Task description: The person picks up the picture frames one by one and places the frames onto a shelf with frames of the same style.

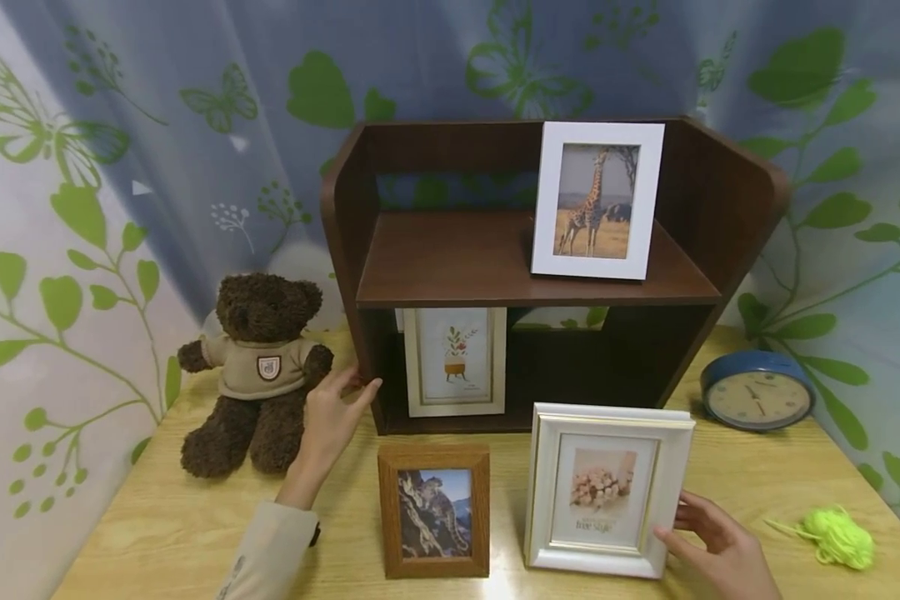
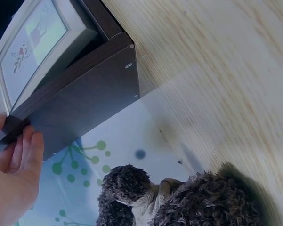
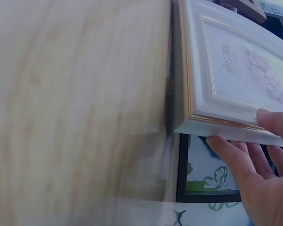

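Observation:
A dark brown wooden shelf [image 1: 450,258] stands on the table. My left hand [image 1: 333,421] grips the edge of its left side panel [image 2: 84,89], thumb at the front and fingers on the outer face. With my right hand [image 1: 720,542] I hold the right edge of a white picture frame [image 1: 537,492] with gold trim and a flower print; the thumb lies on its front [image 3: 226,115]. This frame stands at the table's front, leaning back slightly. To its left is a brown wooden frame [image 1: 433,569] with a leopard-like cat picture.
On the upper board stands a white giraffe frame [image 1: 543,200]; a cream plant-print frame [image 1: 412,358] is in the lower compartment. A brown teddy bear [image 1: 255,367] sits left of the shelf. At right are a blue clock [image 1: 757,390] and neon yellow yarn [image 1: 840,537]. A patterned curtain [image 1: 435,50] hangs behind.

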Demonstrator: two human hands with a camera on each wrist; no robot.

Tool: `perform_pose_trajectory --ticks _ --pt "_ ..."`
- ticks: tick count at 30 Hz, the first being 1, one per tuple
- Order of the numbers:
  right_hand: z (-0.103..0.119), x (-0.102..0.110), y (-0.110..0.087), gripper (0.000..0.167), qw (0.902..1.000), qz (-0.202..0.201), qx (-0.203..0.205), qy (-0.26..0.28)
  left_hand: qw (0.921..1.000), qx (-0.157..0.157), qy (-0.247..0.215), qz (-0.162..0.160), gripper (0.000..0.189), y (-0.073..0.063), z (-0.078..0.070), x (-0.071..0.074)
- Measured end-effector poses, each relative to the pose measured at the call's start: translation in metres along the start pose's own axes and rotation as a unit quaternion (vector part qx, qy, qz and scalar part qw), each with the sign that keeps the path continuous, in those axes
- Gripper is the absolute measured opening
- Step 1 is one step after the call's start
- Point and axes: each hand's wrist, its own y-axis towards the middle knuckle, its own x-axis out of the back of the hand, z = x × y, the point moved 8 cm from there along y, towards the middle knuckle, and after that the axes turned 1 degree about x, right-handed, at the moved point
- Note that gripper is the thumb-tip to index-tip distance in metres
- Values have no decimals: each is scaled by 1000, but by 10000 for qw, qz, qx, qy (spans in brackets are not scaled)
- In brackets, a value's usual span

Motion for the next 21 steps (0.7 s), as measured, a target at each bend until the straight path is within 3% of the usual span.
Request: perform_pose_trajectory --ticks 7,11,14,21 --pt "6 2 -1 50 9998 -117 -109 -108 9999 -72 -40 -111 22 0 0 1" --pt "7 6 1 44 9991 -167 -315 -232 9999 53 -90 -71 24 0 0 -1" --pt "7 8 5 42 9963 -158 -569 -627 9998 161 -125 -10 25 0 1 -3" --pt "15 6 14 45 9938 83 -424 -1021 9996 238 -172 30 22 -1 1 -1"
